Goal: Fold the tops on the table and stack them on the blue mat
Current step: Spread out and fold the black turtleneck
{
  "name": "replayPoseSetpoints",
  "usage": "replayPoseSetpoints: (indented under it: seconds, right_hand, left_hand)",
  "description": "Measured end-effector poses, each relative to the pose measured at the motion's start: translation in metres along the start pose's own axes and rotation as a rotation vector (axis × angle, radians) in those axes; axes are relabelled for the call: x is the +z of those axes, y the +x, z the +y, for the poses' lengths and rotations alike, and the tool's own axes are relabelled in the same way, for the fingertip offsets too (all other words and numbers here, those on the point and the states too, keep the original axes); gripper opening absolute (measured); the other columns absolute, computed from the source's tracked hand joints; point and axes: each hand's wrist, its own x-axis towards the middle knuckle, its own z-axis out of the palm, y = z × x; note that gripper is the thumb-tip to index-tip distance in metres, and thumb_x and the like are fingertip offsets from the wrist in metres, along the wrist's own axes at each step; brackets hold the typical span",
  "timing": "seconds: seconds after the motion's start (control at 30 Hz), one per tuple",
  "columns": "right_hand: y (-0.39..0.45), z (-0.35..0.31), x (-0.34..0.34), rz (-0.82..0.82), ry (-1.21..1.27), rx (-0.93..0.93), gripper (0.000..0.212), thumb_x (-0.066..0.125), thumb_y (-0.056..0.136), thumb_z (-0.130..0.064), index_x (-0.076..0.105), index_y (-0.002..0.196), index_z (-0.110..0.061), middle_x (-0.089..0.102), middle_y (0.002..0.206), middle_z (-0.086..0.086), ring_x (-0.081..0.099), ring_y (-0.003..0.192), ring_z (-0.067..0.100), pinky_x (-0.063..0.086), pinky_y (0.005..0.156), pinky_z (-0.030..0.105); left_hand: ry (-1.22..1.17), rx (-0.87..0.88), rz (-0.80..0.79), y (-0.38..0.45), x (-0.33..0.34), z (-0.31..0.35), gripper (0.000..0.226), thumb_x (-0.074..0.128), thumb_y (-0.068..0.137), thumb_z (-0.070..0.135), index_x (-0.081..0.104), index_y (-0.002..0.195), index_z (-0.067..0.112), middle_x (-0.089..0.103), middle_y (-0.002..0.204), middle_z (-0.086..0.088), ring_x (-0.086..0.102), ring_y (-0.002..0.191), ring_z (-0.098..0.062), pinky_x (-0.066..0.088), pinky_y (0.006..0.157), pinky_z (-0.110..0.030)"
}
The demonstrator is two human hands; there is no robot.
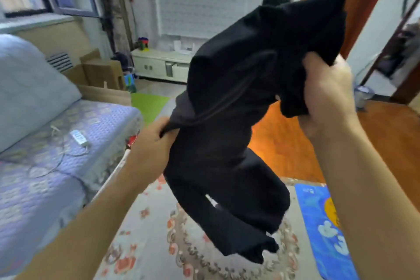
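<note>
Holding: black top (229, 125) aloft, left hand (151, 143) and right hand (327, 95) each clenching fabric.
Axis: near-vertical above desk (145, 229).
Blue mat (318, 223): right of top, right hand nearer.

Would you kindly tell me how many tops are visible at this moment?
1: a black top, held up above the table by the left hand and right hand. It may hide others behind it.

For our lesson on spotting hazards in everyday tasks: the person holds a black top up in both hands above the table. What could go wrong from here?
1. The black top hangs bunched, gripped by the left hand and right hand; laid down so, it may fold crooked.
2. Its dangling lower end could drag across the floral tablecloth and rumple it.
3. It might flop onto the blue mat unfolded.
</note>
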Motion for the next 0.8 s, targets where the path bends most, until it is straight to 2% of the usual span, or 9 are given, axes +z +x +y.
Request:
replayPoseSetpoints:
  seconds: [0.1, 0.2, 0.27, 0.37, 0.43, 0.5, 0.6, 0.7, 0.8]
  right_hand:
    - [0.016, -0.005, -0.022, 0.111, -0.047, -0.052, 0.024, 0.054, 0.086, -0.016, 0.067, 0.105, -0.008, 0.072, 0.092, 0.008, 0.07, 0.084, 0.031, 0.054, 0.067, 0.041]
    - [0.027, -0.01, -0.041, 0.172, -0.023, -0.034, 0.03, 0.056, 0.086, -0.02, 0.069, 0.112, -0.012, 0.075, 0.104, 0.009, 0.071, 0.098, 0.037, 0.056, 0.078, 0.049]
    - [0.031, -0.008, -0.05, 0.082, -0.04, 0.014, 0.02, 0.055, 0.087, -0.016, 0.068, 0.1, -0.009, 0.073, 0.087, 0.01, 0.071, 0.083, 0.032, 0.053, 0.064, 0.038]
    - [0.033, 0.003, -0.052, -0.073, -0.08, 0.149, 0.012, 0.053, 0.087, -0.007, 0.058, 0.077, -0.011, 0.058, 0.059, 0.004, 0.059, 0.053, 0.02, 0.043, 0.048, 0.023]
    - [0.034, 0.014, -0.054, -0.173, -0.133, 0.311, 0.013, 0.055, 0.086, -0.013, 0.055, 0.073, -0.012, 0.053, 0.059, 0.005, 0.054, 0.049, 0.019, 0.038, 0.045, 0.023]
    - [0.036, 0.025, -0.064, -0.269, -0.206, 0.469, 0.023, 0.054, 0.09, -0.019, 0.054, 0.068, -0.015, 0.051, 0.057, 0.005, 0.05, 0.047, 0.018, 0.033, 0.042, 0.024]
    - [0.034, 0.041, -0.089, -0.345, -0.214, 0.648, 0.03, 0.051, 0.094, -0.021, 0.053, 0.065, -0.016, 0.05, 0.057, 0.004, 0.049, 0.048, 0.017, 0.033, 0.042, 0.024]
    - [0.026, 0.06, -0.108, -0.337, -0.159, 0.768, 0.021, 0.056, 0.092, -0.019, 0.059, 0.073, -0.011, 0.06, 0.064, 0.007, 0.06, 0.053, 0.015, 0.046, 0.047, 0.021]
    - [0.016, 0.075, -0.108, -0.381, -0.086, 0.823, 0.018, 0.069, 0.076, -0.022, 0.064, 0.086, -0.007, 0.065, 0.081, 0.012, 0.064, 0.072, 0.02, 0.052, 0.066, 0.027]
  left_hand:
    - [-0.239, -0.093, -0.387, 0.019, -0.002, 0.036, 0.014, 0.067, 0.091, 0.031, 0.08, 0.093, 0.032, 0.078, 0.098, 0.007, 0.072, 0.093, -0.009, 0.057, 0.078, -0.024]
    - [-0.365, -0.233, -0.935, 0.028, -0.016, 0.053, 0.055, 0.083, 0.073, 0.053, 0.075, 0.119, 0.024, 0.073, 0.118, -0.015, 0.069, 0.107, -0.036, 0.057, 0.094, -0.05]
    - [-0.373, -0.211, -1.124, 0.03, -0.009, 0.049, 0.062, 0.081, 0.08, 0.052, 0.065, 0.134, 0.026, 0.07, 0.121, -0.017, 0.067, 0.107, -0.042, 0.053, 0.096, -0.057]
    - [-0.068, -0.139, -0.71, 0.033, 0.037, 0.019, 0.063, 0.086, 0.067, 0.055, 0.052, 0.12, 0.05, 0.059, 0.129, 0.007, 0.063, 0.117, -0.017, 0.052, 0.1, -0.054]
    - [0.059, -0.153, -0.633, 0.021, 0.072, 0.001, 0.084, 0.084, 0.055, 0.066, 0.033, 0.121, 0.064, 0.044, 0.138, 0.021, 0.052, 0.125, -0.004, 0.049, 0.103, -0.043]
    - [-0.039, -0.251, -0.633, 0.017, 0.101, -0.033, 0.076, 0.079, 0.064, 0.064, 0.048, 0.131, 0.05, 0.056, 0.137, 0.016, 0.057, 0.123, -0.008, 0.047, 0.106, -0.042]
    - [-0.203, -0.389, -0.532, 0.022, 0.122, -0.075, 0.031, 0.069, 0.087, 0.044, 0.072, 0.107, 0.022, 0.074, 0.113, -0.001, 0.064, 0.116, -0.027, 0.046, 0.102, -0.047]
    - [-0.201, -0.482, -0.642, 0.018, 0.126, -0.065, 0.007, 0.065, 0.099, 0.019, 0.066, 0.106, 0.017, 0.072, 0.103, -0.006, 0.065, 0.11, -0.03, 0.055, 0.097, -0.031]
    - [-0.042, -0.485, -0.956, 0.0, 0.131, -0.059, 0.031, 0.07, 0.094, 0.009, 0.049, 0.08, 0.028, 0.052, 0.081, 0.014, 0.055, 0.081, -0.006, 0.042, 0.058, -0.001]
